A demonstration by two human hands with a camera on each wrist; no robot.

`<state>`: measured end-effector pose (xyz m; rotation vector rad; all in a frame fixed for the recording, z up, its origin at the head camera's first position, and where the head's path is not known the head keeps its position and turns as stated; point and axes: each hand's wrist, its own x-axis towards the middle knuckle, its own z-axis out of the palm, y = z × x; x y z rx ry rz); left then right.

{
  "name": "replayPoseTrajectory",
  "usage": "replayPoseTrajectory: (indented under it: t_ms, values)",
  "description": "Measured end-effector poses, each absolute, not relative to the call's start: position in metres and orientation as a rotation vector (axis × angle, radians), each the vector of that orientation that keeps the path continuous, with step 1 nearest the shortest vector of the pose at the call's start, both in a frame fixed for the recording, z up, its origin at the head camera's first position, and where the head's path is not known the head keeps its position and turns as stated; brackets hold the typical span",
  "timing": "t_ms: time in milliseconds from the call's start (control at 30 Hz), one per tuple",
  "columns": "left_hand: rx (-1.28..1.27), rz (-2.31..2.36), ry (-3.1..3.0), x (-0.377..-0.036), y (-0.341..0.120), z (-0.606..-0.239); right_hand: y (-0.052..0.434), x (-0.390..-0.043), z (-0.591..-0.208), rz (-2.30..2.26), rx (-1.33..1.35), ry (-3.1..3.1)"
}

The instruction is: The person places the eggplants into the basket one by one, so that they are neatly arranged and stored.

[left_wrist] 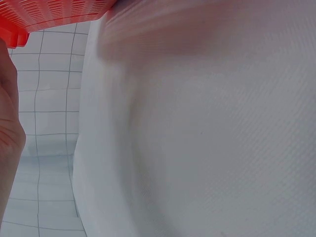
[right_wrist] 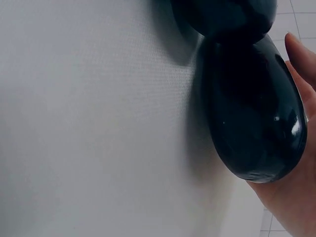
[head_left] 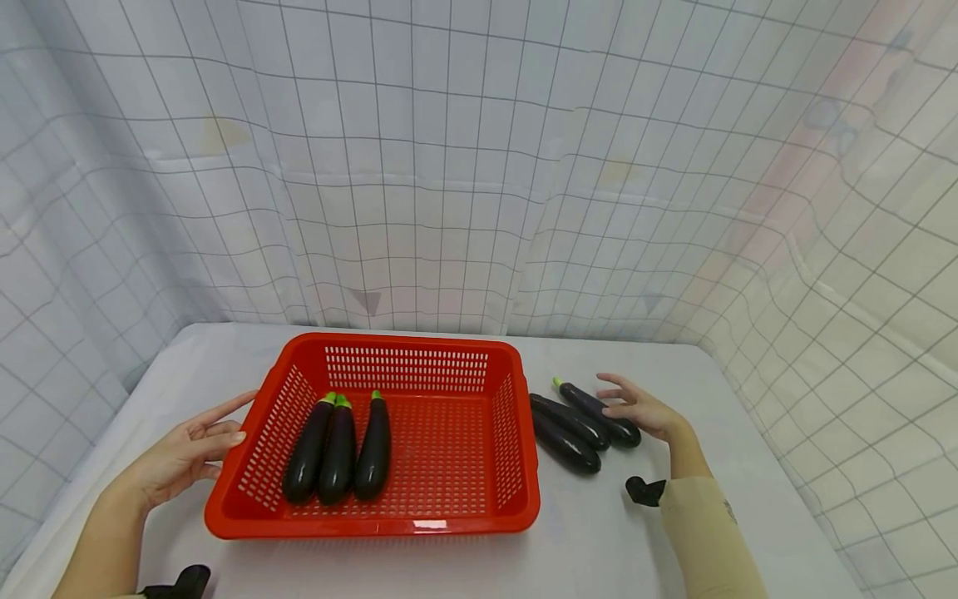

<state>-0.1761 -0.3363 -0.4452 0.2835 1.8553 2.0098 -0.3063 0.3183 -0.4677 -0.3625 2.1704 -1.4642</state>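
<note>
The left hand (head_left: 183, 456) is resting at the left wall of the red plastic basket (head_left: 516, 499), its fingers nearly straight and spread, the fingertips touching the rim near the basket's left corner without curling around it. In the left wrist view only the edge of the palm (left_wrist: 9, 128) is showing, with a corner of the basket (left_wrist: 44, 17) above it and the white tablecloth (left_wrist: 207, 138) filling the rest.

The basket is sitting on the white-covered table (head_left: 599, 541), roughly in the middle. Inside it, three eggplants (head_left: 340, 449) are lying side by side toward the left half, touching one another, their green stem ends pointing away from the person.

Just beside the basket's right wall, three more eggplants (head_left: 565, 433) are lying on the cloth in a tight group, angled, the farthest one (head_left: 591, 406) showing its green stem. The right hand (head_left: 644, 409) is lying over the rounded end of that outermost eggplant, fingers loosely extended and spread rather than wrapped around it. The right wrist view is showing the glossy dark end of the eggplant (right_wrist: 256, 113) against the palm (right_wrist: 296, 197), with one fingertip (right_wrist: 301, 54) reaching past it; whether the hand is actually pressing down cannot be told.

A grid-patterned sheet (head_left: 479, 166) is hanging behind and around the table.
</note>
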Motion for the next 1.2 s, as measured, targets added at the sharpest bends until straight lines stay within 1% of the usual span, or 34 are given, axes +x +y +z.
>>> replayPoseTrajectory:
  t_ms: [367, 667, 1000, 1200]
  values:
    - [0.303, 2.014, 1.856, -0.1744, -0.3355, -0.4441, 0.3195, -0.3076, -0.4654, -1.287, -0.429, 2.231]
    - [0.308, 2.018, 1.841, -0.1746, -0.3352, -0.4435, 0.3176, -0.3064, -0.4623, -1.243, -0.464, 2.255]
    - [0.306, 2.022, 1.832, -0.1751, -0.3361, -0.4446, 0.3171, -0.3077, -0.4668, -1.230, -0.430, 2.303]
    - [0.308, 2.018, 1.837, -0.1754, -0.3363, -0.4452, 0.3174, -0.3071, -0.4674, -1.278, -0.343, 2.341]
